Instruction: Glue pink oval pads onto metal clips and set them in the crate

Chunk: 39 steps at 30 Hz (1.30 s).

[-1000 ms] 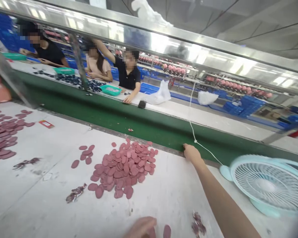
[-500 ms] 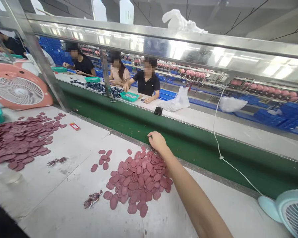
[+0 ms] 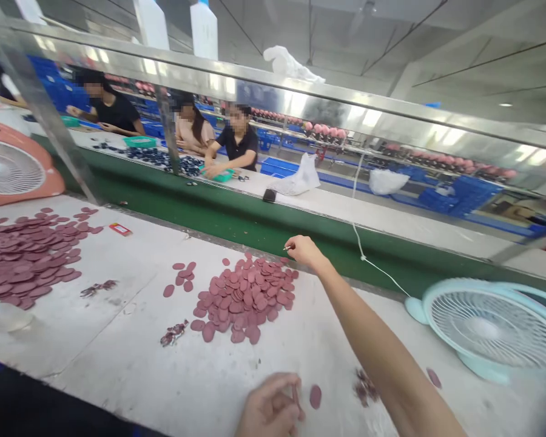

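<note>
My right hand (image 3: 303,250) reaches over the belt edge beyond a heap of maroon oval pieces (image 3: 243,297). Its fingers are closed on a thin object with a pale tip (image 3: 286,247), too small to name. Low in the view, my left hand (image 3: 270,408) is pinched on what looks like a maroon oval piece (image 3: 296,396) seen edge-on. A single maroon oval piece (image 3: 315,397) lies flat just right of that hand. Dark reddish scraps (image 3: 366,388) lie by my right forearm, partly behind it.
A light blue fan (image 3: 486,328) stands at right, its white cord hanging across the green belt (image 3: 200,224). At left are an orange fan (image 3: 13,164) and a larger heap of maroon ovals (image 3: 27,255). Several people work across the belt, beneath a metal shelf (image 3: 236,79).
My view has swung right, bringing the light blue fan further in. My left hand has come into view at the bottom. My right hand still reaches out, holding the thin object.
</note>
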Motion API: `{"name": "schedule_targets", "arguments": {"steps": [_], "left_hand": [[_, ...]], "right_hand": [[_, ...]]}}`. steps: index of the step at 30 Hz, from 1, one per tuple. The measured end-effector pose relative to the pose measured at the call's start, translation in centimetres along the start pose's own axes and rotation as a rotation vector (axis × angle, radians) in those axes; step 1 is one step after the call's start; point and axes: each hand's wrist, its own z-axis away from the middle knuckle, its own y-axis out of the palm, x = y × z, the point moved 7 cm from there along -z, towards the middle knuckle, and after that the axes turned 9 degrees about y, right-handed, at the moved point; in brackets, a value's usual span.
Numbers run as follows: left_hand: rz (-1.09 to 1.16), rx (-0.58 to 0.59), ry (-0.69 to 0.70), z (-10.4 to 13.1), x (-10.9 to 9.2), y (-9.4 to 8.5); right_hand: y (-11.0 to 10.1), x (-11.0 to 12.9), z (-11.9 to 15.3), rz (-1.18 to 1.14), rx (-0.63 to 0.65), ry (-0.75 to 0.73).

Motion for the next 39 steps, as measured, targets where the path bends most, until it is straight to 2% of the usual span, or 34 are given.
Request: {"name": "schedule_targets", "arguments": {"steps": [3, 6, 8, 11, 13, 16, 20, 22, 24, 28, 31, 33, 39], "left_hand": [[0.065, -0.055, 0.035, 0.0, 0.0, -0.2], [0.044, -0.044, 0.055, 0.2, -0.6, -0.2], [0.034, -0.031, 0.074, 0.3, -1.1, -0.2], [0.032, -0.034, 0.105, 0.5, -1.5, -0.4], [0.018, -0.027, 0.121, 0.6, -1.6, -0.4], [-0.003, -0.024, 0.143, 0.8, -1.8, -0.3], [-0.023, -0.040, 0.168, 1.1, -2.3, -0.1], [-0.031, -0.054, 0.179, 1.2, -2.5, -0.1], [-0.039, -0.069, 0.188, 1.3, -2.6, -0.1], [-0.071, -0.082, 0.189, 1.5, -2.5, -0.2], [-0.110, -0.092, 0.177, 1.6, -2.3, -0.1], [-0.138, -0.101, 0.168, 1.7, -2.2, -0.1], [-0.178, -0.128, 0.150, 1.5, -1.8, -0.8]], "right_hand": [[0.5, -4.7, 5.6, 0.019, 0.232, 0.067], [2.7, -8.3, 12.1, 0.047, 0.424, 0.162], [4.7, -9.6, 16.0, 0.072, 0.491, 0.209], [7.4, -10.2, 20.1, 0.102, 0.500, 0.234], [8.4, -10.3, 22.0, 0.106, 0.469, 0.233], [8.4, -10.6, 24.1, 0.079, 0.388, 0.223], [7.3, -11.4, 26.5, 0.014, 0.172, 0.228], [7.7, -11.8, 28.1, -0.004, 0.063, 0.242], [9.2, -11.8, 29.9, -0.015, -0.026, 0.252], [13.9, -11.2, 32.9, -0.047, -0.179, 0.227], [16.8, -10.9, 33.5, -0.081, -0.239, 0.211], [17.7, -11.0, 33.1, -0.110, -0.261, 0.210], [17.7, -12.0, 31.0, -0.171, -0.284, 0.238]]}}
